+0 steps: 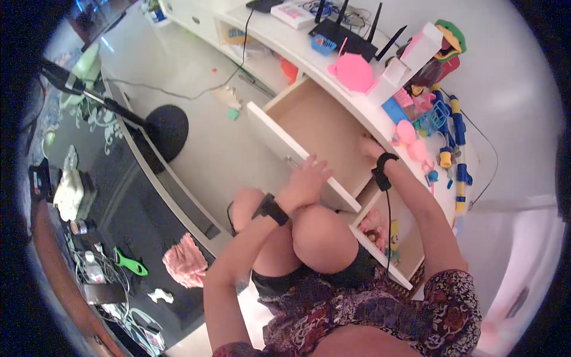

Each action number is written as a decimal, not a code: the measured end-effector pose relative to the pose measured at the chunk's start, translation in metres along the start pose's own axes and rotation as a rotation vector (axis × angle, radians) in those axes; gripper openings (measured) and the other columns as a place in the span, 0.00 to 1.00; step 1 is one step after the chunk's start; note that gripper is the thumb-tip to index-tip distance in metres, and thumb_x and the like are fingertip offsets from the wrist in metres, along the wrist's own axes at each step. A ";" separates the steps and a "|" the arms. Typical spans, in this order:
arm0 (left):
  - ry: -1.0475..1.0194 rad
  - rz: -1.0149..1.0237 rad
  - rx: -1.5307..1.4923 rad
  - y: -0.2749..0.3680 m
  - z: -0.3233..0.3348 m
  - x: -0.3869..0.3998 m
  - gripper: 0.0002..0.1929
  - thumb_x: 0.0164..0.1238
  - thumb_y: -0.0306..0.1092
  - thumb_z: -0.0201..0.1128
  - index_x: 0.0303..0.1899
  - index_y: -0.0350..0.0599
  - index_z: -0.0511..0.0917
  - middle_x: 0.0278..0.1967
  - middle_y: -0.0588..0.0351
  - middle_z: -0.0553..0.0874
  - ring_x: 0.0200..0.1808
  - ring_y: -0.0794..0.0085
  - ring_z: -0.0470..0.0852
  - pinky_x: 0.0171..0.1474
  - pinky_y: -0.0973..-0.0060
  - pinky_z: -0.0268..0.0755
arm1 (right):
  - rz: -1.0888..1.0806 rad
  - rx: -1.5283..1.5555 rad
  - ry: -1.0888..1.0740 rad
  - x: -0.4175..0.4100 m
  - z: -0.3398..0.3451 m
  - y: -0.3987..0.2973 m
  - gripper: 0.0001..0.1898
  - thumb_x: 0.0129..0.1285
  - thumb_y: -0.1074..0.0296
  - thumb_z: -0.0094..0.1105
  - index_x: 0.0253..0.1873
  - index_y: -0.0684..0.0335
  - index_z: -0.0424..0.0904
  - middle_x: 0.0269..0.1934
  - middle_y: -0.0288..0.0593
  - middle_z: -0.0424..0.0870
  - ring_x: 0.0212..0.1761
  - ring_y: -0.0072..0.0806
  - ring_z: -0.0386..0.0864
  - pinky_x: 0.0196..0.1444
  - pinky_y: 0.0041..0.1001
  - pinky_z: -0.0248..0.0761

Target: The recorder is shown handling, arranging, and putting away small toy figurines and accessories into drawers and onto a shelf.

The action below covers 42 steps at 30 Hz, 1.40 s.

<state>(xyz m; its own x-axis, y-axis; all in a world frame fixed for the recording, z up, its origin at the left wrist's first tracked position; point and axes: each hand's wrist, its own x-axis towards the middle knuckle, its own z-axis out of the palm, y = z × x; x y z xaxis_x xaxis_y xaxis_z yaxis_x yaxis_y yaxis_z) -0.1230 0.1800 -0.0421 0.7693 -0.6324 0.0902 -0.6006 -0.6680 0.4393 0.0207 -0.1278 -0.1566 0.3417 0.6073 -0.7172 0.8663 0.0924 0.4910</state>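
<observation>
A white cabinet drawer point(321, 129) is pulled out in front of me, and its bottom looks bare. Over the top edge of its front panel lies my left hand point(310, 180), fingers spread and nothing held. My right hand point(370, 147) reaches into the drawer's far right corner, under the edge of the cabinet top; its fingers are partly hidden, so what they touch is unclear. A second pulled-out drawer point(412, 250) at the lower right holds pink and yellow toys point(374, 225). Both wrists wear black straps.
A black router point(343, 38), pink toy pieces point(354, 71), a blue basket point(323, 44) and blue-yellow tubes point(457, 120) crowd the cabinet top point(285, 31). On the left stand a black round stand base point(167, 129) and a dark table point(134, 196) with a checked cloth point(187, 261). A cable crosses the floor.
</observation>
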 end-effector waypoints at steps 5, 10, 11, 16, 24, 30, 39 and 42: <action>-0.130 -0.016 -0.004 0.010 -0.022 0.004 0.29 0.46 0.38 0.67 0.55 0.54 0.70 0.58 0.56 0.69 0.63 0.55 0.57 0.58 0.52 0.59 | 0.207 0.268 -0.202 0.016 -0.036 0.039 0.07 0.46 0.70 0.55 0.28 0.59 0.83 0.28 0.40 0.83 0.28 0.35 0.79 0.30 0.33 0.73; -0.089 -0.002 0.035 0.010 -0.020 0.004 0.30 0.45 0.36 0.66 0.55 0.57 0.70 0.58 0.57 0.69 0.63 0.55 0.58 0.57 0.52 0.60 | 0.490 0.769 -0.266 0.043 -0.039 0.058 0.07 0.46 0.68 0.56 0.29 0.59 0.83 0.28 0.40 0.83 0.29 0.35 0.79 0.30 0.33 0.73; -0.086 -0.004 0.047 0.010 -0.019 0.005 0.30 0.45 0.36 0.66 0.55 0.57 0.70 0.58 0.57 0.69 0.63 0.55 0.58 0.57 0.52 0.60 | 0.519 0.808 -0.284 0.048 -0.038 0.059 0.07 0.45 0.68 0.56 0.29 0.59 0.83 0.28 0.40 0.83 0.29 0.35 0.79 0.31 0.33 0.73; -0.030 0.032 0.000 0.009 -0.016 0.000 0.32 0.43 0.34 0.66 0.56 0.56 0.68 0.59 0.57 0.68 0.64 0.57 0.58 0.57 0.52 0.60 | 0.591 0.884 -0.371 0.069 -0.029 0.059 0.07 0.45 0.66 0.57 0.29 0.58 0.83 0.28 0.40 0.83 0.29 0.35 0.79 0.31 0.33 0.73; -0.069 0.001 -0.002 0.013 -0.027 -0.001 0.34 0.43 0.33 0.67 0.58 0.56 0.67 0.59 0.57 0.68 0.64 0.57 0.59 0.57 0.53 0.61 | 0.639 0.914 -0.448 0.082 -0.021 0.044 0.08 0.45 0.64 0.58 0.30 0.58 0.83 0.29 0.40 0.83 0.29 0.35 0.79 0.31 0.33 0.73; -0.073 0.001 -0.044 0.011 -0.018 0.006 0.32 0.45 0.34 0.67 0.58 0.55 0.68 0.59 0.58 0.68 0.63 0.56 0.59 0.58 0.54 0.61 | 0.651 0.932 -0.466 0.081 -0.016 0.036 0.09 0.44 0.62 0.60 0.31 0.58 0.83 0.30 0.39 0.83 0.30 0.35 0.79 0.32 0.33 0.73; -0.069 0.005 -0.057 0.009 -0.018 0.000 0.32 0.45 0.35 0.67 0.58 0.57 0.68 0.59 0.59 0.68 0.63 0.56 0.59 0.59 0.56 0.62 | 0.667 0.970 -0.494 0.081 -0.020 0.014 0.11 0.44 0.59 0.61 0.31 0.57 0.83 0.30 0.39 0.83 0.31 0.36 0.79 0.33 0.33 0.74; -0.054 0.002 -0.038 -0.009 0.007 -0.013 0.33 0.44 0.34 0.67 0.58 0.56 0.68 0.59 0.58 0.68 0.63 0.56 0.59 0.59 0.56 0.61 | 0.624 0.961 -0.480 0.098 -0.038 0.005 0.12 0.44 0.57 0.62 0.32 0.57 0.83 0.30 0.39 0.83 0.31 0.36 0.79 0.33 0.33 0.74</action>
<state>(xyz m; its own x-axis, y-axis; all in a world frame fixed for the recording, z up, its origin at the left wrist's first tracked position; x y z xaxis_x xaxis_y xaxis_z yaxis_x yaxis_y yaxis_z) -0.1290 0.1917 -0.0534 0.7550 -0.6544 0.0430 -0.5923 -0.6523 0.4729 0.0448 -0.0376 -0.2053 0.7148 -0.0288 -0.6988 0.3541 -0.8467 0.3971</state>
